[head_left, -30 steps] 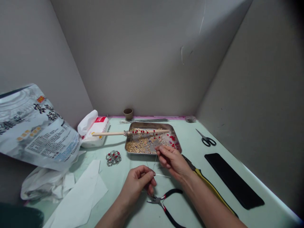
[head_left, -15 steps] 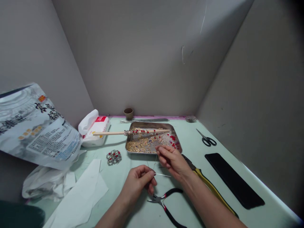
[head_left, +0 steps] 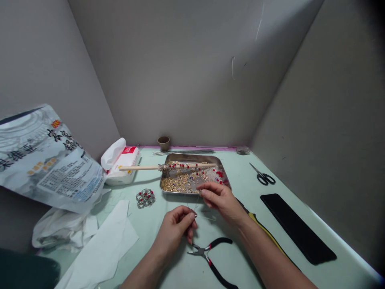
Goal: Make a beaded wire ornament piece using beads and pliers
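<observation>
Thin wires (head_left: 206,218) stick out from the pinched thumb and fingers of my left hand (head_left: 177,225), low over the table. My right hand (head_left: 219,199) is closed on the upper end of one wire strand, by the near edge of the metal tray (head_left: 195,194). Gold and red beads (head_left: 177,184) lie in that tray. Just below my left hand rest black-handled pliers (head_left: 204,252), jaws apart. A beaded wire piece with red beads (head_left: 145,198) lies to the left. Whatever sits between my left fingertips is mostly hidden.
A wooden stick (head_left: 140,168) wound with beaded wire lies across the tray. Yellow-handled pliers (head_left: 264,230) are partly under my right forearm. Scissors (head_left: 263,176) and a black strip (head_left: 297,228) lie right; tissues (head_left: 123,164), paper (head_left: 102,245) and a large bag (head_left: 57,160) left.
Both hands keep their pinches. My right hand has turned slightly, its fingers a little flatter over the tray edge. The wire beside my left hand shows fainter. The whole view has shifted slightly.
</observation>
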Tool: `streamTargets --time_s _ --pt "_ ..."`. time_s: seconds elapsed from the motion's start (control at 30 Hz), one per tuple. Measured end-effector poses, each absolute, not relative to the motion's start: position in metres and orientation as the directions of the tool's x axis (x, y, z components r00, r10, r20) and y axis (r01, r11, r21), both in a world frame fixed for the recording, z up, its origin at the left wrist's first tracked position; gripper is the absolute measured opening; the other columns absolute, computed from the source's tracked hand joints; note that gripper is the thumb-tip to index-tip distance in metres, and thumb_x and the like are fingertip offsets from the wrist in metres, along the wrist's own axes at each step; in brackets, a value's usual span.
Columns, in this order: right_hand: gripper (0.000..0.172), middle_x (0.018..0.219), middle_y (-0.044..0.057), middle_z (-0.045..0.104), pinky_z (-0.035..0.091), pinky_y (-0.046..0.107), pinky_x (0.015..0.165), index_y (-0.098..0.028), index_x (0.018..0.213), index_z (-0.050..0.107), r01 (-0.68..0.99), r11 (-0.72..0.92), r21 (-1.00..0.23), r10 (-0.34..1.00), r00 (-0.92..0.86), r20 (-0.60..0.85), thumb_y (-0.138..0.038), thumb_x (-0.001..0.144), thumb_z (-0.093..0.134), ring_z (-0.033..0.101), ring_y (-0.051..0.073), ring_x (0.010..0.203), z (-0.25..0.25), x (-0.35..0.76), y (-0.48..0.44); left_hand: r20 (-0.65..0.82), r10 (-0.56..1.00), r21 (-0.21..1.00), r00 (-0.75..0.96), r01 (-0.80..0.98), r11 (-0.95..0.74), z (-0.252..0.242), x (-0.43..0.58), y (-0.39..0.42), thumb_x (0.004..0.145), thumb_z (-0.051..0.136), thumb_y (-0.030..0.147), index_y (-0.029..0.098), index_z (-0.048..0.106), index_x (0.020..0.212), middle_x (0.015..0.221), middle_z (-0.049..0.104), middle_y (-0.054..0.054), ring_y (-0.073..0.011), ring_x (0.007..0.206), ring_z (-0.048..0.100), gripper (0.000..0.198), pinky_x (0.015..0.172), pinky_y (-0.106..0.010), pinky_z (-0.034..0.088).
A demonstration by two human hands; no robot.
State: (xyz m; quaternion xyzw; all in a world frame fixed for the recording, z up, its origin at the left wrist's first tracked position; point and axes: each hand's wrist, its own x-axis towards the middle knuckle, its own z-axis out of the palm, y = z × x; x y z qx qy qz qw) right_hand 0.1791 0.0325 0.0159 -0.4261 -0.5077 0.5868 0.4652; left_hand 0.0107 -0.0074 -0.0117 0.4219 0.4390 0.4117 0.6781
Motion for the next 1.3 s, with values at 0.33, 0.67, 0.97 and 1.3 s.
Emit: streamTargets --time_s 0.33,0.67,0.97,1.3 --pt "0.024 0.059 -0.005 0.048 0.031 0.022 0.05 -0.017 0.079 0.066 0.004 -0.014 -1.0 0.973 -0.23 -0.015 -0.04 0.075 0.069 0.039 0.008 0.052 0.02 0.173 0.028 -0.239 0.921 0.9 0.308 -0.285 0.329 -0.01 0.01 -0.007 0.075 0.069 0.037 0.01 0.061 0.086 0.066 0.06 -0.003 -0.0084 0.049 0.05 0.031 0.045 -0.023 0.047" --pt "0.022 0.057 -0.006 0.044 0.03 0.022 0.051 -0.018 0.076 0.06 0.036 0.012 -0.999 0.969 -0.248 0.003 -0.039 0.081 0.063 0.038 0.008 0.053 0.015 0.174 0.028 -0.262 0.89 0.837 0.375 -0.371 0.402 -0.008 0.008 -0.007 0.082 0.061 0.04 0.008 0.062 0.093 0.069 0.062 -0.005 -0.0084 0.049 0.051 0.034 0.044 -0.022 0.046" --pt "0.021 0.058 -0.006 0.044 0.028 0.021 0.051 -0.017 0.08 0.06 -0.023 -0.006 -1.0 0.965 -0.261 0.001 -0.038 0.082 0.064 0.039 0.007 0.052 0.009 0.168 0.026 -0.272 0.882 0.85 0.384 -0.333 0.407 -0.006 0.008 -0.008 0.084 0.056 0.046 0.012 0.058 0.093 0.064 0.06 -0.002 -0.0071 0.044 0.043 0.034 0.037 -0.019 0.04" --pt "0.022 0.062 -0.005 0.05 0.033 0.022 0.053 -0.018 0.08 0.058 0.135 0.058 -0.989 0.965 -0.262 0.021 -0.039 0.086 0.057 0.044 0.009 0.055 0.008 0.165 0.025 -0.271 0.93 0.913 0.25 -0.238 0.331 -0.012 0.007 -0.005 0.079 0.061 0.048 0.014 0.056 0.078 0.053 0.047 0.004 -0.0022 0.039 0.025 0.035 0.036 -0.016 0.018"
